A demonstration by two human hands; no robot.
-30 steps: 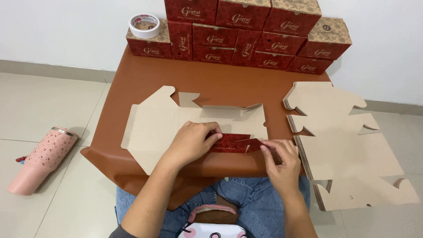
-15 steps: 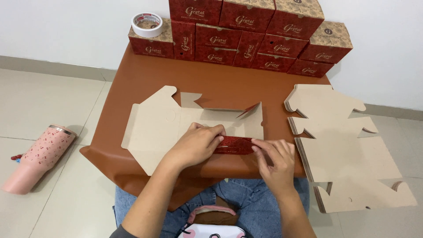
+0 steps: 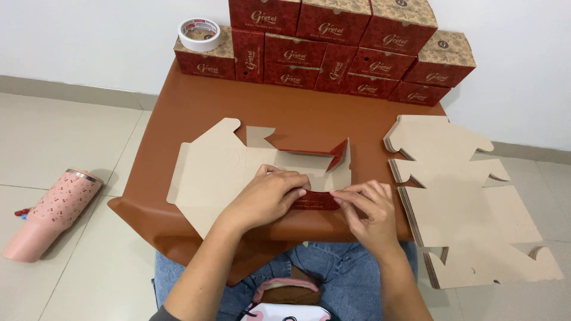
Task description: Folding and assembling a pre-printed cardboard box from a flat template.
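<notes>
Both hands were on the flat box blank (image 3: 238,169) sitting mid-table. The left hand (image 3: 267,199) pressed down on its near flap (image 3: 315,201), fingers curled, while the right hand (image 3: 369,211) pinched that same red flap's edge at about 3 o'clock. The stack of unfolded blanks (image 3: 464,202) lay further out at 3 o'clock, the folded red boxes (image 3: 333,41) at 12.

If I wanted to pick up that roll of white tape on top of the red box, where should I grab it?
The tape roll lies flat on a red box, hole facing up. Come straight down from above and pinch its rim, fingers outside and thumb in the hole. I think that is easiest, since nothing stands over it.
</notes>
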